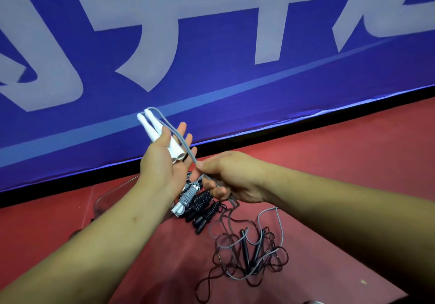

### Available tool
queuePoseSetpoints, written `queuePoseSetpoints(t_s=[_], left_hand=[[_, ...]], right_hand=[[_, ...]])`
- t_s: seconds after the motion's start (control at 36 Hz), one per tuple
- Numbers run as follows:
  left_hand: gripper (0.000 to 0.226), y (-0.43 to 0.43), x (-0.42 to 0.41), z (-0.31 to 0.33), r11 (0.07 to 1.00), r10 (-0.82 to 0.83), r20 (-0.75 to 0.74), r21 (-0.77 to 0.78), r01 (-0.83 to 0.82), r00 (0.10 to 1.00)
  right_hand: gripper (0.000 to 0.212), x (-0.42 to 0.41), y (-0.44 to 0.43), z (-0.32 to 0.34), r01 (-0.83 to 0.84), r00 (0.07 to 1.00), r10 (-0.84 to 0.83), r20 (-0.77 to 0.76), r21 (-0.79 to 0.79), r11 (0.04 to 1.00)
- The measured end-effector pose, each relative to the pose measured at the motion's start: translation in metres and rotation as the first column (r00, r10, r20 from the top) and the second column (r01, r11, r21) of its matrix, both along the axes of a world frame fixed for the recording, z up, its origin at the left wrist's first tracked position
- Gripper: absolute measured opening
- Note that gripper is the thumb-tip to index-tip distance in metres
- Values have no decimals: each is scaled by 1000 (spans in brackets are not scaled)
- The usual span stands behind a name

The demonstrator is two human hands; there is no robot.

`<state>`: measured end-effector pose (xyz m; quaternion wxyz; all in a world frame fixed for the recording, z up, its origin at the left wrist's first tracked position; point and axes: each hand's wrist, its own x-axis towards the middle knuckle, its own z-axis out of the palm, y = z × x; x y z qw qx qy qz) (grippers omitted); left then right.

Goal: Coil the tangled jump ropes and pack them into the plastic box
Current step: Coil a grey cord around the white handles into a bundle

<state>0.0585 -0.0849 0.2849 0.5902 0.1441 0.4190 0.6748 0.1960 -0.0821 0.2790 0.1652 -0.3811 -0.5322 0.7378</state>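
left hand (162, 163) thumb clamps white handles (150, 127); right hand (235, 176) pinches grey rope (181, 139)

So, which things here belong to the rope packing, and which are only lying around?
Job: grey jump rope with white handles, held by left hand and right hand; tangled black jump rope; coiled rope bundles; clear plastic box.
Only around: blue banner with white lettering; red floor.
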Motion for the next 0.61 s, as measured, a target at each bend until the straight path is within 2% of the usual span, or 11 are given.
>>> queuePoseSetpoints(t_s=[0.11, 0.25, 0.36, 0.5, 0.56, 0.61], left_hand=[[37, 0, 3, 2, 996, -85, -29, 13, 86, 996], [31, -4, 4, 4, 979, -202, -79, -24, 201, 976], [29, -1, 5, 6, 956, -285, -64, -87, 280, 956], [18, 2, 5, 6, 984, -176, 13, -37, 176, 984], [13, 7, 3, 6, 991, -133, -32, -33, 132, 991], [8, 11, -3, 7, 995, -100, -162, -11, 100, 982]], right_hand=[[31, -6, -1, 7, -62, 992, 59, 111, 23, 998], [31, -6, 1, 15, -94, 967, 83, 239, 33, 995], [29, -5, -1, 19, -143, 954, 115, 278, 82, 986], [28, -4, -6, 22, -141, 961, 76, 267, 231, 963], [21, -5, -7, 24, -138, 964, 57, 261, 305, 942], [5, -3, -8, 24, -170, 963, 91, 253, 310, 935]])
